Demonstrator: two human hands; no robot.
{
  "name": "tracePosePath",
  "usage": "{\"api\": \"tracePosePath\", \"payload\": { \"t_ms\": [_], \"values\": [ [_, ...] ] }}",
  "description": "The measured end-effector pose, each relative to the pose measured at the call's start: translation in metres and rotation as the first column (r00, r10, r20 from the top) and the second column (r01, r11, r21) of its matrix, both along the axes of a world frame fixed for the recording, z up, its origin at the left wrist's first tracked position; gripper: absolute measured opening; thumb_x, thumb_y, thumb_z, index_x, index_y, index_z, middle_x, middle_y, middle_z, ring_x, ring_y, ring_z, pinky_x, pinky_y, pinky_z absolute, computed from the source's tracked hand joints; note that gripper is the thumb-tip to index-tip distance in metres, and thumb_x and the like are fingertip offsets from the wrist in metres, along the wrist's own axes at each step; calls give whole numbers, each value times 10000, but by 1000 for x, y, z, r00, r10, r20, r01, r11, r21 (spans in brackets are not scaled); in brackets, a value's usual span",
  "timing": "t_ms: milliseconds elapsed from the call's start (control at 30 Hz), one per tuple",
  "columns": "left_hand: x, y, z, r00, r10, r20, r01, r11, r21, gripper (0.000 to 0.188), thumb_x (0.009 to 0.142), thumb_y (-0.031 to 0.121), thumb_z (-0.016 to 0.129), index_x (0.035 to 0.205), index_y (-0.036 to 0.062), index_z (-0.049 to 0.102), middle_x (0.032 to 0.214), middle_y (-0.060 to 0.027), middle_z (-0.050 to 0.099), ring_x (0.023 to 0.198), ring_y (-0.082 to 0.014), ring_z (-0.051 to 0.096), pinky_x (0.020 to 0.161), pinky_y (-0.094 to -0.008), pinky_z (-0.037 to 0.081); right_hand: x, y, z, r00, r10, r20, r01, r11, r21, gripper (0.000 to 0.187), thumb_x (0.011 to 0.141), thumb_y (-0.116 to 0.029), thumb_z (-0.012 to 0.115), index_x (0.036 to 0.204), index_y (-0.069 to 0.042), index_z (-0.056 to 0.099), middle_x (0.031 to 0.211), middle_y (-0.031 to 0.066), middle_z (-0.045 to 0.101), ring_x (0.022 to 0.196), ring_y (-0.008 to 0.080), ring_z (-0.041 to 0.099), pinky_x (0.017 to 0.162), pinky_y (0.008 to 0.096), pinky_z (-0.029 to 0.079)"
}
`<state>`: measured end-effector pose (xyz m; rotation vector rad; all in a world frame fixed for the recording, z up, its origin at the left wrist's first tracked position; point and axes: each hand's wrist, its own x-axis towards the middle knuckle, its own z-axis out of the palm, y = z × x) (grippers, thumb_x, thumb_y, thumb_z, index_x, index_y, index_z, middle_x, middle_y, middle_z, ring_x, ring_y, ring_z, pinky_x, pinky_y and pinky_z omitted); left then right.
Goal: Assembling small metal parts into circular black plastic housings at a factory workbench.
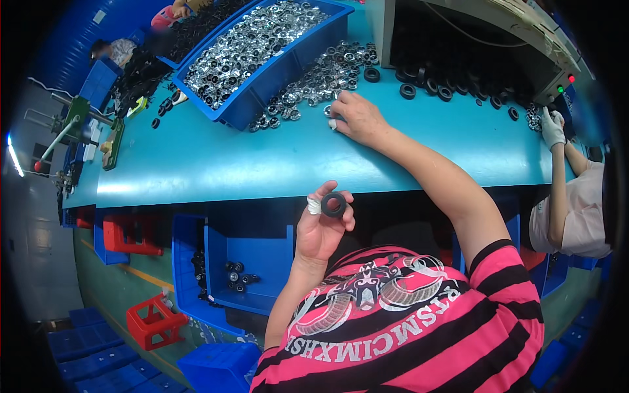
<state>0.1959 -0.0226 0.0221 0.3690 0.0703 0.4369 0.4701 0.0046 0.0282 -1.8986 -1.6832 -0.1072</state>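
Observation:
My left hand (321, 226) is in front of the table's near edge, palm up. Its fingers close around a small black rubber tyre (334, 215), held with the open ring upward; white tape wraps one finger. My right hand (359, 119) reaches over the turquoise table, fingertips pinched on a silver wheel hub (327, 111), which the fingers partly cover. Just beyond it lies a loose heap of silver and black wheel hubs (321, 82). They spread beside a blue bin (288, 73) filled with more of the same hubs.
Black tyres (407, 91) lie at the far right under a grey machine housing (386, 33). A green lever press (77, 118) stands at left. At right, a co-worker's gloved hands (553, 128) work. Below the table are a blue bin with wheels (236, 278) and a red stool (154, 321).

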Motion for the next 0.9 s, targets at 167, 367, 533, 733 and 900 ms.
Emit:
{"api": "tracePosePath", "payload": {
  "t_ms": [167, 367, 533, 733, 900],
  "values": [
    [-1, -4, 11, 960, 197, -198, -101, 905, 413, 495, 960, 173, 746, 1400, 39, 562, 1214, -179, 651, 950, -229, 658, 821, -348, 561, -4, -8, 8, 994, -51, -99, 45, 997, -57, 296, 877, -264, 778, 1131, -152, 675, 1093, 82, 601, 1096, 305, 615, 887, 463, 544],
    [-5, -13, 33, 725, 638, -259, 65, 310, 948, 631, 781, -56, 849, 1358, -21, 597, 1228, -109, 647, 1089, -161, 648, 964, -294, 537, -13, 0, 8, 998, -64, -11, 64, 996, -55, 303, 906, -272, 750, 1202, -236, 692, 1144, 66, 587, 1147, 283, 612, 881, 463, 566],
    [-7, -17, 32, 712, 673, -200, 88, 197, 976, 606, 791, -43, 848, 1349, -31, 613, 1254, -106, 638, 1113, -168, 651, 971, -293, 540, -7, 3, 0, 998, -51, -39, 48, 996, -81, 274, 911, -251, 740, 1182, -232, 708, 1123, 68, 594, 1107, 293, 624, 870, 454, 568],
    [-7, -20, 27, 726, 644, -242, 45, 306, 951, 689, 785, -64, 845, 1413, -26, 564, 1287, -125, 643, 1117, -166, 649, 975, -297, 543, 1, -26, -5, 999, 11, -52, -10, 1000, 19, 252, 927, -192, 728, 1175, -158, 696, 1051, 69, 617, 1010, 257, 657, 830, 417, 557],
    [-4, -22, 29, 744, 611, -270, -39, 443, 895, 731, 785, -86, 835, 1447, -33, 528, 1312, -142, 647, 1129, -169, 639, 977, -303, 545, -23, -89, 38, 467, 55, -883, -239, 969, -67, 317, 933, -119, 731, 1236, -44, 676, 1036, 39, 683, 948, 144, 667, 789, 317, 569]
  ]
}}
